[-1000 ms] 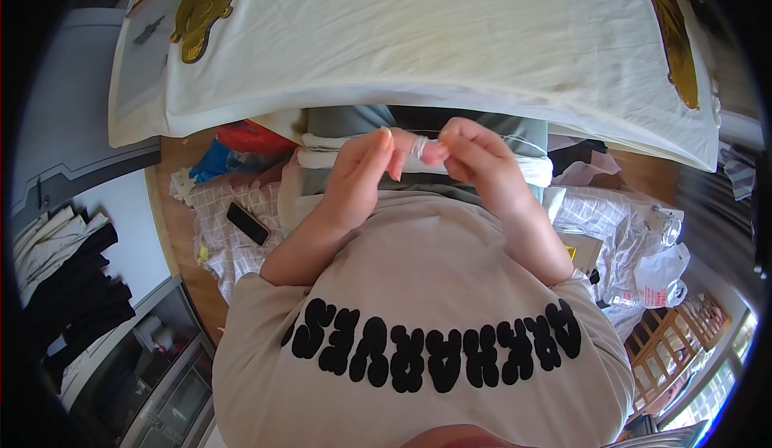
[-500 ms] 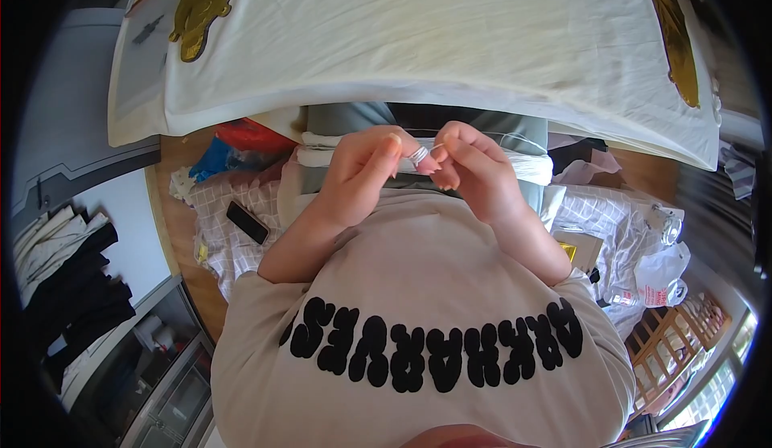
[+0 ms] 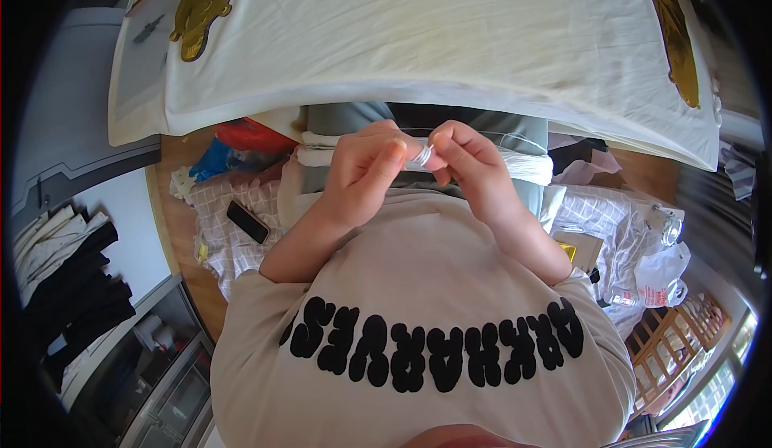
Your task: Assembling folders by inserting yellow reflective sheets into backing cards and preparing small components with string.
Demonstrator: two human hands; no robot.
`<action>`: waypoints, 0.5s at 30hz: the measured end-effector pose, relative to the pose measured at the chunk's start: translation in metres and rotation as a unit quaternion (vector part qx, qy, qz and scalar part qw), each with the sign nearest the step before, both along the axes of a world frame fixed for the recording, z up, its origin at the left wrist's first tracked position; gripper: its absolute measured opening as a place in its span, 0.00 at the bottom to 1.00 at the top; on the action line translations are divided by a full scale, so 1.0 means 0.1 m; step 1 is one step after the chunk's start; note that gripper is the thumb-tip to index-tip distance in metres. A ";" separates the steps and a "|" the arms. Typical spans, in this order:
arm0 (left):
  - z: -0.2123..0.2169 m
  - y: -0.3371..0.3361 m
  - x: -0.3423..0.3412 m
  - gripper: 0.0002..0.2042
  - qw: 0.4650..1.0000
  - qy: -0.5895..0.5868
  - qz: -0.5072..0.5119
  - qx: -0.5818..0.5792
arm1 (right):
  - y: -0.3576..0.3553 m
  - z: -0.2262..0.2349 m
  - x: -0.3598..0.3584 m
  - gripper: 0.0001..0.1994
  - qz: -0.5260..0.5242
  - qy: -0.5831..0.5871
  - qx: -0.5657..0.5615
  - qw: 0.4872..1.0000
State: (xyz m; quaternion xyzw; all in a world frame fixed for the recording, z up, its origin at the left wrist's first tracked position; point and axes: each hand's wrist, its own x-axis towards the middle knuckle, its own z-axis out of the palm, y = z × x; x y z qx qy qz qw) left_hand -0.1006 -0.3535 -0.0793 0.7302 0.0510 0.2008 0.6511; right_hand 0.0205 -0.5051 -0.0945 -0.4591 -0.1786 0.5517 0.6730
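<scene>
White string (image 3: 422,156) is wound in several turns around an outstretched finger of my left hand (image 3: 359,173). That hand's thumb stands up beside the coil, and its other fingers are mostly hidden. Close against the coil, my right hand (image 3: 474,172) pinches the string between thumb and fingertips. Both hands are raised above my lap. Beneath and behind them a bundle of white string (image 3: 527,164) lies across my legs, and a thin loose strand curves above it on the right.
A table with a cream cloth (image 3: 418,38) stands in front, gold foil pieces (image 3: 201,14) on it. A phone (image 3: 248,222) lies on checked fabric at my left. On the right are a plastic bag (image 3: 663,275) and a wooden rack (image 3: 671,351). Dark clothes (image 3: 76,287) are at far left.
My right hand has shifted slightly left, closer to the wound finger. The string between the hands has moved in against the coil.
</scene>
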 end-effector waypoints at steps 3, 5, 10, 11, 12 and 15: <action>-0.02 0.05 0.03 0.14 0.981 -0.028 0.012 0.191 | -0.03 0.06 0.00 0.11 -0.014 0.093 0.017 0.995; 0.04 0.08 0.06 0.13 0.909 -0.042 0.059 0.410 | -0.07 0.09 -0.06 0.11 -0.019 0.120 0.041 0.992; 0.01 -0.08 0.10 0.16 0.988 -0.034 0.075 0.134 | -0.05 0.01 -0.15 0.11 0.070 0.003 -0.002 0.998; 0.03 -0.11 0.08 0.18 0.999 -0.015 0.044 0.020 | -0.03 -0.02 -0.15 0.11 0.073 0.012 -0.007 0.997; 0.01 -0.09 0.07 0.18 0.999 -0.015 0.044 0.020 | -0.04 -0.02 -0.13 0.11 0.073 0.013 -0.008 0.997; -0.04 0.07 0.01 0.20 0.989 -0.036 -0.085 -0.114 | -0.06 0.01 -0.01 0.11 0.010 0.149 -0.011 0.989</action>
